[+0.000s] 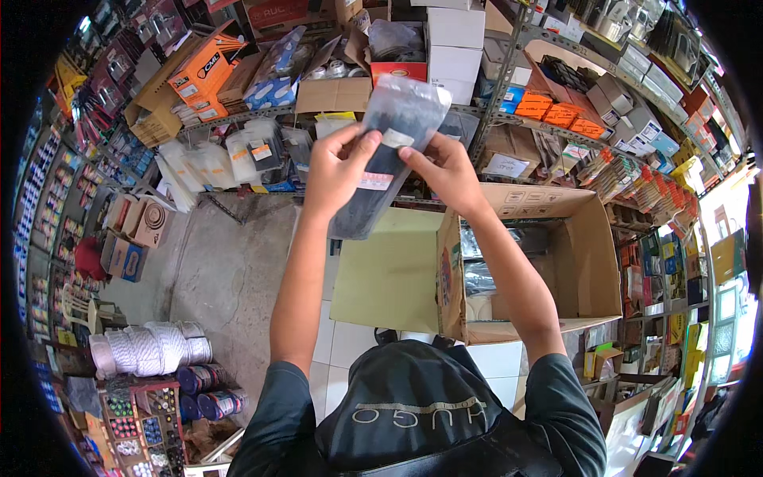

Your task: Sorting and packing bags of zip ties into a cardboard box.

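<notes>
A long clear plastic packet [381, 161] of thin black strips, which look like cable ties, is held up tilted before the shelf. My left hand [338, 170] grips its left edge near the upper part. On the opposite edge my right hand [448, 172] pinches it between thumb and fingers. A white label and a pink-and-white label show on its face. Below my right forearm stands an open cardboard box [587, 262], with plastic-wrapped black packets [478, 278] inside. Beside that box lies a flat pale-yellow panel [387, 271].
A metal shelf ahead carries cartons, among them an orange box [205, 71] and white boxes [456, 56]. Bagged goods [256, 149] hang along its front edge. Rope spools [152, 349] and a plastic chair [83, 307] stand at left. More stocked shelving [661, 286] lines the right.
</notes>
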A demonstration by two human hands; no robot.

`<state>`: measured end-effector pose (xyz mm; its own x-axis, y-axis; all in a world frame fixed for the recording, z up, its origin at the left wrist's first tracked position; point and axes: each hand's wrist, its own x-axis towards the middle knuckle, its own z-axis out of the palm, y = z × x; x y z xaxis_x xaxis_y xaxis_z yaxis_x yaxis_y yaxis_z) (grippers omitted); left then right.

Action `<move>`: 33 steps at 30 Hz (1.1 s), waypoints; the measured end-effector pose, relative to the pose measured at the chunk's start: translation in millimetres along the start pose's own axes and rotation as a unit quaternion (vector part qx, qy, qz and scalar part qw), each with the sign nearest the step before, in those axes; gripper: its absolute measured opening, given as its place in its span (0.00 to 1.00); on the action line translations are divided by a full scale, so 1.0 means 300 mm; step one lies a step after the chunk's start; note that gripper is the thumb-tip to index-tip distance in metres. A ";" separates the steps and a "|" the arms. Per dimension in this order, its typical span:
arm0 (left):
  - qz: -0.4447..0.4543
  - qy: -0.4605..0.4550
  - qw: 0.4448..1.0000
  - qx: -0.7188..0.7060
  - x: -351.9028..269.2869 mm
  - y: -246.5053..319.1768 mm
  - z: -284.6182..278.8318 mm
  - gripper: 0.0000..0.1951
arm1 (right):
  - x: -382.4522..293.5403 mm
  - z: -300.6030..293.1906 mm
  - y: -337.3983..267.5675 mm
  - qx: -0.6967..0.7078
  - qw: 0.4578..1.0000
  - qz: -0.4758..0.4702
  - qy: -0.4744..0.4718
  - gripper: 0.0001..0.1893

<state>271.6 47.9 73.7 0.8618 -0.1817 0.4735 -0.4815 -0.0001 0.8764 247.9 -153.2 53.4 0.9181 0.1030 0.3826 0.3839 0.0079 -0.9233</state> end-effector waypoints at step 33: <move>-0.356 0.062 0.907 -0.217 0.119 -0.426 0.555 0.14 | 0.046 -0.426 0.343 -0.213 0.951 0.073 0.210 0.15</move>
<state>337.4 -122.2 -36.0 0.9540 -0.1749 -0.2434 0.2888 0.3185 0.9029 312.6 -278.2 -32.3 0.8889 -0.3349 0.3125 0.1713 -0.3898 -0.9048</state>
